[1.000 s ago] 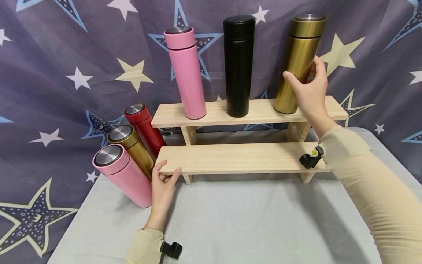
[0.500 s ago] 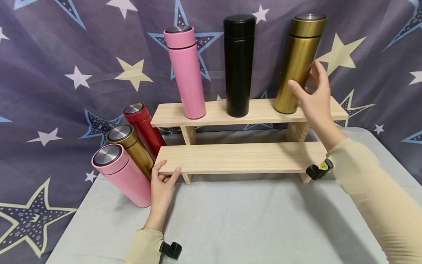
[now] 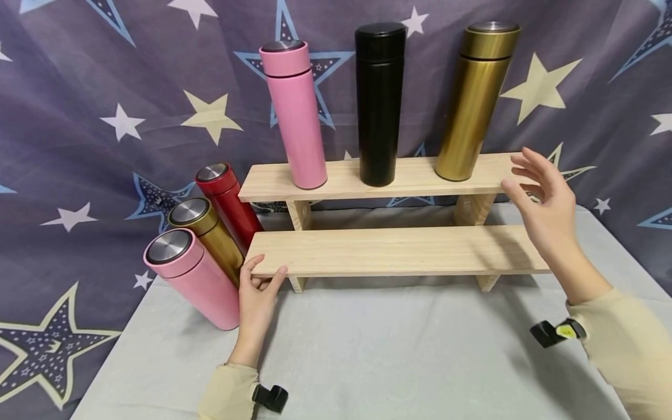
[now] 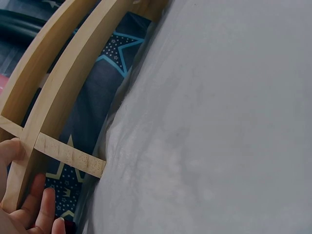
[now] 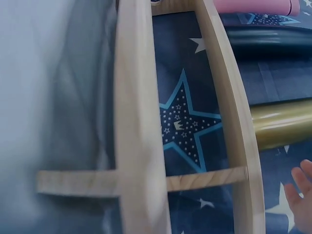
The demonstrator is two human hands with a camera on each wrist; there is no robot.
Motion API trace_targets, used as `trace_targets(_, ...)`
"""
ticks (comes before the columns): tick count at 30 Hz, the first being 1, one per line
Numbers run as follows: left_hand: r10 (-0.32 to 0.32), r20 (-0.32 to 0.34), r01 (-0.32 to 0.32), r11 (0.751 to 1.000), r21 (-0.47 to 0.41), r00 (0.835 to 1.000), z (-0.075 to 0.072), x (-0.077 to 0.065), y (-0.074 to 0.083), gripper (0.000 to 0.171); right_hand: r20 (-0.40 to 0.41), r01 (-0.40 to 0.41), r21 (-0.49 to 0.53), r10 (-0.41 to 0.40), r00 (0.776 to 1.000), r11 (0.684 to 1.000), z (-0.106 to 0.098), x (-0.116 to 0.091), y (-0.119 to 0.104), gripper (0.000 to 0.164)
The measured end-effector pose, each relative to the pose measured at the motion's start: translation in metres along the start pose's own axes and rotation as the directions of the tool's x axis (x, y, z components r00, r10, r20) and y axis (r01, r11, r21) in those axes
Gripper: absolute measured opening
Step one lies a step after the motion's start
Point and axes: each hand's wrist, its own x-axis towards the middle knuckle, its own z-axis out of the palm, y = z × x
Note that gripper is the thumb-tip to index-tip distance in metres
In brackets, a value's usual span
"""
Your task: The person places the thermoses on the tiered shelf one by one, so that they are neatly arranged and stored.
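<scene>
My left hand (image 3: 257,300) holds the front left corner of a two-tier wooden shelf (image 3: 399,251); in the left wrist view the thumb lies on the board's edge and the other fingers reach under it. Off the shelf's right end, my right hand (image 3: 548,207) is in the air with loosely bent fingers and nothing between them. On the upper board stand a pink thermos (image 3: 296,119), a black thermos (image 3: 380,111) and a gold thermos (image 3: 475,108), all upright and spaced apart. The gold one is nearest to my right hand. In the head view the lower board is bare.
Left of the shelf, a second pink thermos (image 3: 196,280), a gold one (image 3: 210,236) and a red one (image 3: 231,204) stand in a row on the grey cloth (image 3: 399,350). A dark star-printed curtain (image 3: 63,134) hangs behind everything.
My right hand has let go of the gold thermos on the upper board and moved right and down, away from it. That thermos stays in place. The left hand has not moved.
</scene>
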Motion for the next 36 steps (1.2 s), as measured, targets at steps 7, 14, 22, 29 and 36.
trace_targets(7, -0.002, 0.000, 0.002, 1.000, -0.002, 1.000, 0.000, 0.000, 0.000, 0.060, 0.031, 0.073, -0.019, -0.073, 0.997, 0.997, -0.024, -0.030, 0.007, 0.052)
trace_targets(14, -0.006, 0.005, 0.006, 1.000, -0.018, 1.000, 0.001, 0.001, -0.001, 0.060, 0.073, 0.079, -0.029, -0.076, 0.994, 0.996, -0.046, -0.048, 0.016, 0.042)
trace_targets(22, -0.008, 0.008, 0.008, 1.000, -0.017, 1.000, 0.000, 0.000, 0.000, 0.061, 0.225, -0.062, -0.118, 0.088, 0.970, 0.991, -0.071, -0.055, 0.032, 0.037)
trace_targets(29, -0.010, 0.010, 0.010, 1.000, -0.020, 1.000, 0.000, 0.000, 0.000, 0.061, 0.264, -0.130, -0.211, 0.185, 0.946, 0.969, -0.087, -0.059, 0.052, 0.038)
trace_targets(36, -0.008, 0.006, 0.009, 1.000, -0.017, 1.000, 0.000, 0.001, -0.001, 0.060, 0.253, -0.210, -0.307, 0.293, 0.922, 0.928, -0.098, -0.065, 0.071, 0.036)
